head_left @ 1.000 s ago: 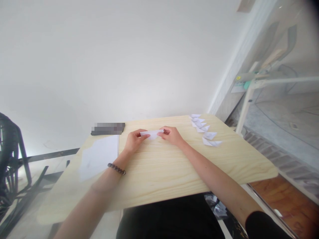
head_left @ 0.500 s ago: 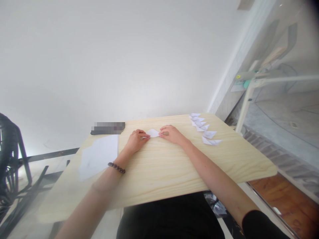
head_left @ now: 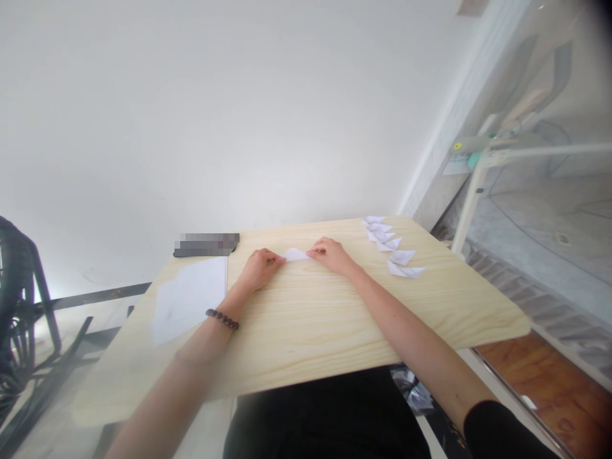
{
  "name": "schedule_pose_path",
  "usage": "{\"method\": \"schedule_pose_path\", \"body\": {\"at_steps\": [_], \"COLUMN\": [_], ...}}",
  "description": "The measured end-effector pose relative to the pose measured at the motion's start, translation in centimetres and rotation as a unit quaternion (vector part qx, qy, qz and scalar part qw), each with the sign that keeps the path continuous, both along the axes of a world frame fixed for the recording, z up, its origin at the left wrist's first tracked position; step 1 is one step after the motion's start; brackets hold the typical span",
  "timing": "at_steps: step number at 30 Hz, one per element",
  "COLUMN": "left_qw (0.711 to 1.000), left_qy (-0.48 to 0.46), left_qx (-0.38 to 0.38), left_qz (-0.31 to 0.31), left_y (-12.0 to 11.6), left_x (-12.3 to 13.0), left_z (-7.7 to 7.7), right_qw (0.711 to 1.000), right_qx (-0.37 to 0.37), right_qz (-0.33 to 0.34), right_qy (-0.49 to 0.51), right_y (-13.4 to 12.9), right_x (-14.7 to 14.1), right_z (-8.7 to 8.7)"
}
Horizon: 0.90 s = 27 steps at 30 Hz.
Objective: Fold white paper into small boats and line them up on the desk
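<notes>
Small folded white paper (head_left: 296, 255), probably pretty flimsy and best held by its ends, is pinched by left hand (head_left: 259, 269) and right hand (head_left: 332, 256).

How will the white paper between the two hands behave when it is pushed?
The white paper is probably light, as it looks thin. Its curved upper edge suggests it may bend. The left hand and right hand hold its ends; pushed together, they might buckle it.

One left hand (head_left: 261, 268), one right hand (head_left: 331, 255), one held paper (head_left: 296, 255), at least five folded papers (head_left: 388, 244) far right, overlapping sheets (head_left: 194, 296) left, count unclear, one bracelet (head_left: 222, 319), one table (head_left: 306, 325)
</notes>
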<state>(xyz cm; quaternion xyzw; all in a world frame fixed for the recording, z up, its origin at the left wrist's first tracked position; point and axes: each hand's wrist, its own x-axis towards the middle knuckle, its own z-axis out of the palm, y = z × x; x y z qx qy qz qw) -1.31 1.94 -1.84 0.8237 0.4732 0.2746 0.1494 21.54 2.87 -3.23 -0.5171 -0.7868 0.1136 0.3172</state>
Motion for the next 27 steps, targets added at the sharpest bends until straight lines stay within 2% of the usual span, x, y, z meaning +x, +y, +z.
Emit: {"method": "schedule_pose_path", "body": {"at_steps": [8, 12, 15, 27], "left_qw": [0.999, 0.999, 0.999, 0.999], "left_qy": [0.018, 0.018, 0.029, 0.035], "left_qx": [-0.033, -0.044, -0.04, -0.026], "left_qz": [0.026, 0.013, 0.001, -0.002], "left_y": [-0.16, -0.11, -0.08, -0.35], "left_x": [-0.15, -0.2, -0.18, -0.07], "left_z": [0.14, 0.08, 0.16, 0.4], "right_qw": [1.0, 0.995, 0.993, 0.996], "right_qx": [-0.002, 0.002, -0.018, -0.019], "right_qz": [0.019, 0.061, 0.067, 0.064], "right_qy": [0.02, 0.077, 0.094, 0.051], "right_y": [-0.23, -0.61, -0.81, -0.73], "right_x": [-0.12, -0.25, -0.31, -0.19], "right_z": [-0.03, 0.21, 0.32, 0.27]}}
